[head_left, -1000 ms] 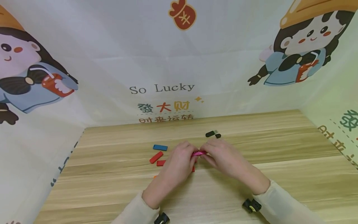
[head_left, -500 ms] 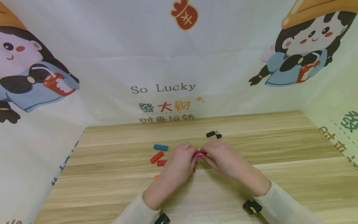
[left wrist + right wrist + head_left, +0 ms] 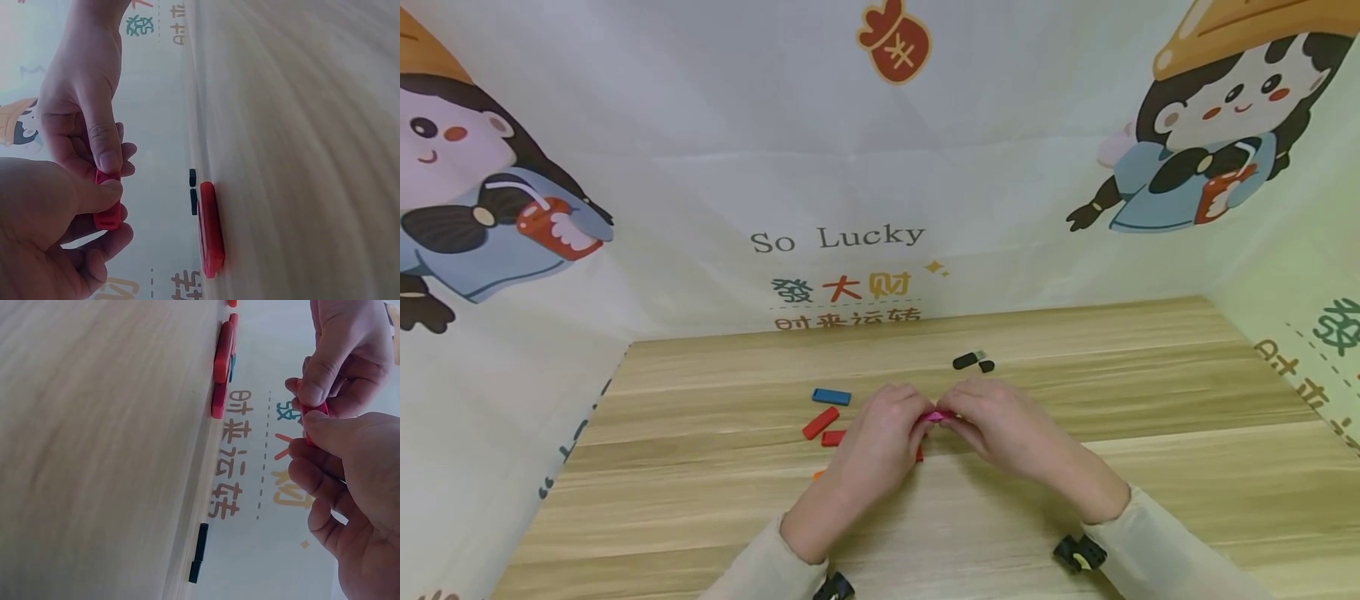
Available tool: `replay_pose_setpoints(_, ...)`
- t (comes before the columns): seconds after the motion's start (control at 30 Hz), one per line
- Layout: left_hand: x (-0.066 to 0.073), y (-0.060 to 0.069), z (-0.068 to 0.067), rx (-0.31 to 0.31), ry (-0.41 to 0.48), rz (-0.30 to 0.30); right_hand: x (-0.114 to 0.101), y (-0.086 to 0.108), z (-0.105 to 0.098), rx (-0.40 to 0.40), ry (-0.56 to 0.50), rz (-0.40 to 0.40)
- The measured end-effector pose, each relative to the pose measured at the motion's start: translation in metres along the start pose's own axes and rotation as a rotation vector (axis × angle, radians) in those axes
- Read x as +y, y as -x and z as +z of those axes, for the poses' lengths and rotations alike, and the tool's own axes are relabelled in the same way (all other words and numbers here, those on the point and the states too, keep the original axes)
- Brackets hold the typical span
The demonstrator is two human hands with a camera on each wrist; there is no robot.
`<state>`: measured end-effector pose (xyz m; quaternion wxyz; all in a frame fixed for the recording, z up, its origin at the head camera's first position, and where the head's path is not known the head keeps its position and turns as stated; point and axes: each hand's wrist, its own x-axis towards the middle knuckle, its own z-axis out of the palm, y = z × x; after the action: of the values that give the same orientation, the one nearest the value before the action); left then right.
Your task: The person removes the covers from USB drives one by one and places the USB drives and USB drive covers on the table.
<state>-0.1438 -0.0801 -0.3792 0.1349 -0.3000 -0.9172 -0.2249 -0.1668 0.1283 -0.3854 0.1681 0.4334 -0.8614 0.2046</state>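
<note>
So, going left to right, I have the blue piece (image 3: 832, 397) and an angled red piece (image 3: 821, 422) lying on the tabletop (image 3: 700, 442), beyond the left hand (image 3: 889, 429). Next comes the pink piece (image 3: 937, 416), raised above the wood; both hands are clamped on it, one pinching each end. I judge everything turns on its long axis, which runs crosswise from hand to hand, neither nearer. The black USB stick (image 3: 965, 361) and its cap (image 3: 987, 366) sit past the right hand (image 3: 1000, 425).
</note>
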Motion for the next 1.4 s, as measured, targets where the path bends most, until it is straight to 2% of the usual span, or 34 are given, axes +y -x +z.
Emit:
replay_pose_setpoints(0.43,-0.0019,0.0001,-0.0011,0.007,0.025,0.044,0.0026,0.0017,-0.0004,0.011,-0.049,-0.031)
replay_pose_setpoints(1.17,-0.004,0.0007,-0.0005,0.014,0.048,0.066,0.0066,0.0034,-0.0017,0.024,-0.102,-0.083)
replay_pose_setpoints(1.4,-0.0039,-0.0001,-0.0013,0.01,0.051,0.059,0.0055,0.0032,-0.0026,0.027,-0.112,-0.061)
